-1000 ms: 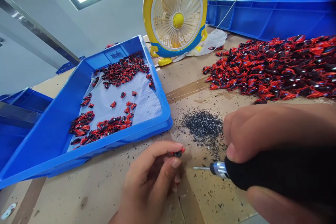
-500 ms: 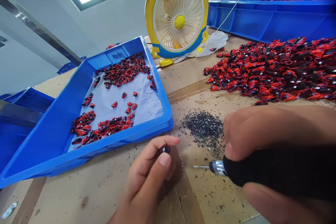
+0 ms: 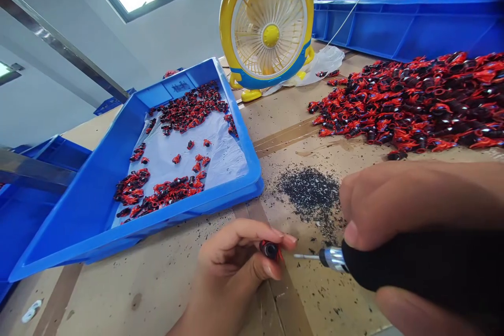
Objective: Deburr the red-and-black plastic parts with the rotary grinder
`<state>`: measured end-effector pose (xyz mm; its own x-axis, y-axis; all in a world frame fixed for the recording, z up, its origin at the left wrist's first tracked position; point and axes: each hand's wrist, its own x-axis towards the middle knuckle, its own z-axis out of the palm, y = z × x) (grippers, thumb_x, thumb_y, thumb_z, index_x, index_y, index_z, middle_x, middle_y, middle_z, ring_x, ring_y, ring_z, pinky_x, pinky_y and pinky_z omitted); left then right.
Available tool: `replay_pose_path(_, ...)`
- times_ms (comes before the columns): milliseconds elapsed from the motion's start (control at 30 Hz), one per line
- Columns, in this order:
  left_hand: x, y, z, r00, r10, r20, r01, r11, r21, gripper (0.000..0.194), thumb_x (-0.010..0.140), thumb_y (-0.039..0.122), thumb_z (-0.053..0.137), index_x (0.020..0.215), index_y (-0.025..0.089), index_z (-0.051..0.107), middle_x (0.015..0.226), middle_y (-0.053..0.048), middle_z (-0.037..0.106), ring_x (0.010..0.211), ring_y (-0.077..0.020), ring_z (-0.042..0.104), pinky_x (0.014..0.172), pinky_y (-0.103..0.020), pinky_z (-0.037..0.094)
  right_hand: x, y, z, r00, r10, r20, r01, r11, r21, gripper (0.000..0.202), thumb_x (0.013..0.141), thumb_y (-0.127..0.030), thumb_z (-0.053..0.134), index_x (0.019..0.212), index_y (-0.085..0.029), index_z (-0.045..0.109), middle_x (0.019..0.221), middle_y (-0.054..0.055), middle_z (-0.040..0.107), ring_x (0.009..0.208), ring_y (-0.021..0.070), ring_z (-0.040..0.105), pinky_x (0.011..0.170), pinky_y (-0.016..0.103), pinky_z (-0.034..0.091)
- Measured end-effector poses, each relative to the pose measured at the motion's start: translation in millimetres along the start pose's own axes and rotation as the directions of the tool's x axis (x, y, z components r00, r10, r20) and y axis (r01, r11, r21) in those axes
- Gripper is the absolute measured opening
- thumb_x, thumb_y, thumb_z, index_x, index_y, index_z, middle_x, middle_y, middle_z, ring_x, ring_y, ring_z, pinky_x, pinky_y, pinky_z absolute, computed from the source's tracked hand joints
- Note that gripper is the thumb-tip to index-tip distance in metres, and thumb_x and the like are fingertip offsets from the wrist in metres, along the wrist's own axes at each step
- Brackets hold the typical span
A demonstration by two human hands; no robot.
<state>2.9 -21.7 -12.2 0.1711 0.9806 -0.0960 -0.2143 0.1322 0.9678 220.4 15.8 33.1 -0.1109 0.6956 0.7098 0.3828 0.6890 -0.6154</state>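
Observation:
My left hand (image 3: 240, 268) pinches a small black-and-red part (image 3: 270, 249) between thumb and fingers, its round black end facing me. My right hand (image 3: 397, 210) is wrapped around a black-bodied power screwdriver (image 3: 417, 262) with a silver collar. Its thin metal tip points left, a short gap away from the part and not touching it. Behind the tip lies a heap of black and white shavings (image 3: 309, 193) on the brown table covering (image 3: 165, 268).
A blue tray (image 3: 252, 168), lined with white sheet, holds many black-and-red parts at left. A yellow minion-shaped fan (image 3: 271, 37) stands behind. At right lies a large pile of similar parts (image 3: 417, 105), with a blue bin (image 3: 409, 26) beyond. A white object (image 3: 31, 311) lies front left.
My left hand has shifted right and slightly down, bringing the part closer to the screwdriver tip and turning its round end more into view. The right hand still grips the screwdriver.

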Motion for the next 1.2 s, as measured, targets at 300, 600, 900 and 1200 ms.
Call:
replay_pose_path(300,4.3,4.9,1.2,0.994,0.103,-0.042,-0.096,0.982,0.16,0.013,0.086,0.03,0.097,0.098,0.032,0.092,0.095,-0.001,0.083,0.082,-0.011,0.074,0.077,-0.016,0.059,-8.3,23.7,-18.6,0.995,0.051,0.087,-0.053,0.998,0.016,0.035,0.074,-0.056,0.093,0.093,-0.034,0.074,0.085,0.004,0.075,0.075,0.0261,0.079,0.054,0.033,0.063)
replay_pose_path(600,0.2,3.7,0.5,0.987,-0.097,-0.128,0.101,0.994,0.03,0.019,0.085,0.032,0.099,0.101,0.027,0.09,0.099,-0.007,0.092,0.061,-0.0086,0.074,0.064,-0.015,0.062,-5.9,24.3,-21.0,0.996,0.044,0.083,-0.048,0.998,0.045,0.033,0.078,-0.054,0.091,0.098,-0.034,0.074,0.084,0.004,0.076,0.069,0.0231,0.078,0.051,0.03,0.062)
replay_pose_path(900,-2.3,4.2,8.0,0.986,0.014,-0.169,0.012,0.989,0.148,0.02,0.08,0.016,0.1,0.093,0.024,0.086,0.095,-0.004,0.092,0.09,-0.0214,0.089,0.081,-0.021,0.071,2.6,14.5,-12.3,0.986,-0.108,0.129,0.114,0.993,-0.041,0.031,0.1,-0.056,0.068,0.083,-0.031,0.061,0.071,0.001,0.074,0.059,0.0168,0.076,0.04,0.027,0.051)
replay_pose_path(1200,-0.4,2.3,10.9,0.984,0.09,-0.153,-0.065,0.985,0.161,0.031,0.076,0.002,0.097,0.092,0.026,0.086,0.092,-0.001,0.092,0.075,-0.0182,0.088,0.073,-0.019,0.072,-8.9,18.6,-11.4,0.999,-0.022,0.037,0.021,1.0,0.022,0.028,0.09,-0.058,0.081,0.086,-0.032,0.07,0.076,0.002,0.074,0.063,0.0185,0.076,0.05,0.029,0.058)
